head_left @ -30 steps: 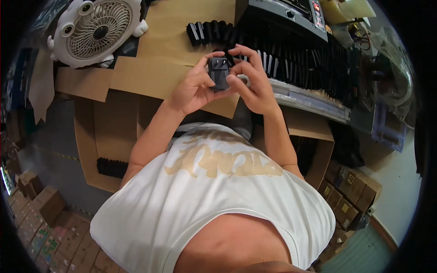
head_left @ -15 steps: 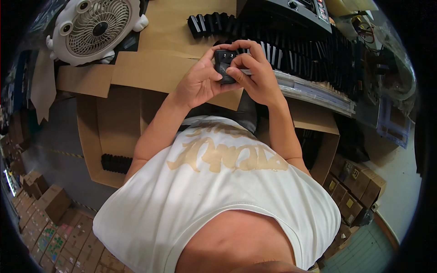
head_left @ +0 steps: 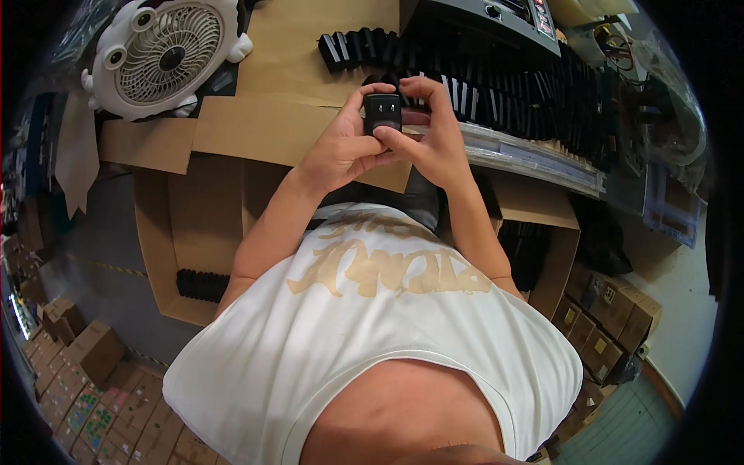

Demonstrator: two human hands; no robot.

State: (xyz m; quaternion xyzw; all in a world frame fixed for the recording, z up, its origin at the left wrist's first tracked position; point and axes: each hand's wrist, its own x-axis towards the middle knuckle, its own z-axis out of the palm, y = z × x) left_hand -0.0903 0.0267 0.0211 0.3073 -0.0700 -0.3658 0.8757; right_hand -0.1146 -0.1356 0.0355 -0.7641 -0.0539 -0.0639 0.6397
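Note:
Between my two hands is a small black power adapter (head_left: pixel 383 110), its face with two metal prongs turned up toward me. My left hand (head_left: pixel 341 151) grips its left side, with the fingers curled round the far edge and the thumb along the near end. My right hand (head_left: pixel 434 151) is closed on the right side; its thumb presses near the lower right corner, and its fingers arch round the far side. Both hands are above the near edge of a cardboard sheet (head_left: pixel 267 124). Beyond them lie rows of similar black adapters (head_left: pixel 360 48).
A white animal-shaped fan (head_left: pixel 167 60) stands at the far left, a dark grey machine (head_left: pixel 484 31) at the back right. Open cardboard boxes (head_left: pixel 203 205) sit below the table edge on both sides, with black pieces (head_left: pixel 201 285) in the left one. A plastic-covered strip (head_left: pixel 535 161) edges the table.
My right thumb and fingers have shifted from the middle of the adapter's face to its right side and lower corner, exposing more of the face. The adapter has moved slightly and stands straighter.

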